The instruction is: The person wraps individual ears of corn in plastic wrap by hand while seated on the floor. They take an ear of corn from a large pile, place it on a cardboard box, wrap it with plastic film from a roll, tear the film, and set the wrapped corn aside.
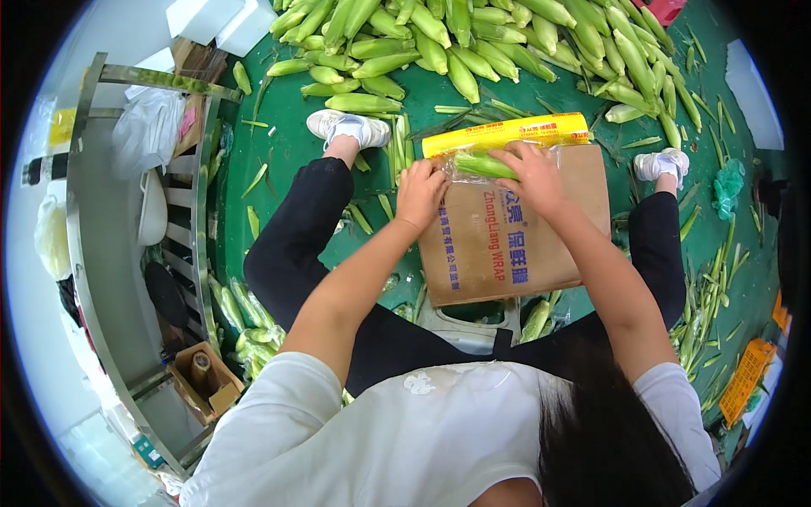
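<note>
An ear of corn point(485, 165) in its green husk lies crosswise on clear cling film point(466, 177), on top of a flattened cardboard box point(469, 253) that bears printed writing. My right hand point(535, 177) grips the corn near its right end, fingers over the top. At the other end my left hand point(421, 195) has its fingers curled on the film's edge, beside the corn's tip. Just beyond both hands rests a yellow roll of cling film point(505, 133), along the far edge of the cardboard. Part of the corn is hidden under my right fingers.
A large heap of unwrapped corn point(437, 38) covers the green floor point(285, 136) ahead. Husk strips point(713, 298) litter the right side. Wrapped corn point(253, 329) lies by my left leg, near a metal rack point(201, 253). An orange crate point(747, 380) stands at lower right.
</note>
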{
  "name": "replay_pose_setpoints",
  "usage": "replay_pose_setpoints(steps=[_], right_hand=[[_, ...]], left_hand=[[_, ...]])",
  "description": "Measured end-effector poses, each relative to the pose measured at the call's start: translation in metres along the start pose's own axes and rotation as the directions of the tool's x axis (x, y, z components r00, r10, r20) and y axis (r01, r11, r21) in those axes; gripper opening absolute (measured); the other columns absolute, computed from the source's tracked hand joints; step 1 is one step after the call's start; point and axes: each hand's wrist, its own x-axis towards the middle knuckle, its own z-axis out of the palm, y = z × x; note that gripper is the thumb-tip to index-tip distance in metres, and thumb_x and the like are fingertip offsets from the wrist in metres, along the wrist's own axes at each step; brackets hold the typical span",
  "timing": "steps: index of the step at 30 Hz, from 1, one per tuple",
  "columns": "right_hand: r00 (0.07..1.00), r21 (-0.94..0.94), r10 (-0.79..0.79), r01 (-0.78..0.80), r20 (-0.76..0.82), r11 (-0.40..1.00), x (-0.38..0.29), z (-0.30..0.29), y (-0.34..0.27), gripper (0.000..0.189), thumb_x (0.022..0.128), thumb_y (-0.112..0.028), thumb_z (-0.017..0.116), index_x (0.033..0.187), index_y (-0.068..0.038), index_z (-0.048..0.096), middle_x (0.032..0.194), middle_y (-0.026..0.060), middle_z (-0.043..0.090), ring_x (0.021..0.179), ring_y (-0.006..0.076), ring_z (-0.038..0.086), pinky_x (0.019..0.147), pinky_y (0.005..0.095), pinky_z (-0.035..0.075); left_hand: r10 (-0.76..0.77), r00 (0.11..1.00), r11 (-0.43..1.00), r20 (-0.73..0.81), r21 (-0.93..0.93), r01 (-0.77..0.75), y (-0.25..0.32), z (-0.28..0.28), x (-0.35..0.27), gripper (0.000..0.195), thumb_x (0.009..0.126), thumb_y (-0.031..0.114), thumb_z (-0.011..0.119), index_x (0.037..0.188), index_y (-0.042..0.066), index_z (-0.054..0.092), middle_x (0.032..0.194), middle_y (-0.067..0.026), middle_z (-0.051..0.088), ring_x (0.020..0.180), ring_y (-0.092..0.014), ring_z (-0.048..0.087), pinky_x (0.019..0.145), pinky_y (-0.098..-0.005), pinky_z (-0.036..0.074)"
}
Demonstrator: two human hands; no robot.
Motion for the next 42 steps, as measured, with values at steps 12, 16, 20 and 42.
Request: replay_pose_setpoints(steps=[12, 16, 20, 42], right_hand=[[0.938, 0.173, -0.146, 0.094, 0.315, 0.980, -0.066, -0.014, -0.026, 0.054, 0.076, -0.030, 0.076, 0.128, -0.027, 0.061, 0.119, 0.0013, 0.059, 0.112, 0.0254, 0.056, 0.096, 0.0458, 0.041], [0.965, 0.024, -0.228, 0.227, 0.126, 0.974, -0.045, -0.006, -0.014, 0.049, 0.083, -0.040, 0.068, 0.128, -0.022, 0.061, 0.126, 0.0056, 0.056, 0.122, 0.0278, 0.051, 0.101, 0.0485, 0.038], [0.990, -0.104, -0.098, 0.087, -0.105, 0.991, 0.001, 0.018, 0.022, 0.047, 0.089, -0.045, 0.061, 0.126, -0.017, 0.061, 0.137, 0.0103, 0.049, 0.130, 0.0295, 0.044, 0.104, 0.0500, 0.035], [-0.043, 0.350, -0.409, -0.441, 0.912, 0.827, -0.015, 0.004, -0.048, 0.068, 0.078, -0.052, 0.073, 0.129, -0.008, 0.060, 0.112, 0.0106, 0.070, 0.099, 0.0251, 0.065, 0.087, 0.0372, 0.051]], left_hand=[[0.280, 0.866, 0.878, 0.414, -0.476, -0.056, 0.003, -0.010, -0.014, 0.014, 0.094, 0.016, 0.058, 0.098, 0.005, 0.050, 0.089, -0.0171, 0.058, 0.087, -0.038, 0.060, 0.072, -0.0430, 0.049], [0.356, 0.880, 0.928, 0.315, -0.234, -0.291, 0.012, 0.019, 0.019, 0.022, 0.086, 0.019, 0.068, 0.101, 0.009, 0.055, 0.093, -0.0107, 0.056, 0.090, -0.035, 0.060, 0.077, -0.0442, 0.047], [0.210, 0.867, 0.976, 0.452, -0.146, -0.160, -0.001, 0.005, 0.096, 0.051, 0.077, 0.024, 0.079, 0.120, 0.011, 0.056, 0.108, -0.0084, 0.062, 0.096, -0.031, 0.063, 0.081, -0.0442, 0.050], [0.658, 0.662, 0.747, 0.359, -0.199, -0.634, 0.084, 0.081, 0.069, 0.043, 0.097, 0.039, 0.046, 0.141, 0.040, 0.048, 0.154, 0.0025, 0.037, 0.146, -0.024, 0.026, 0.116, -0.0588, 0.016]])
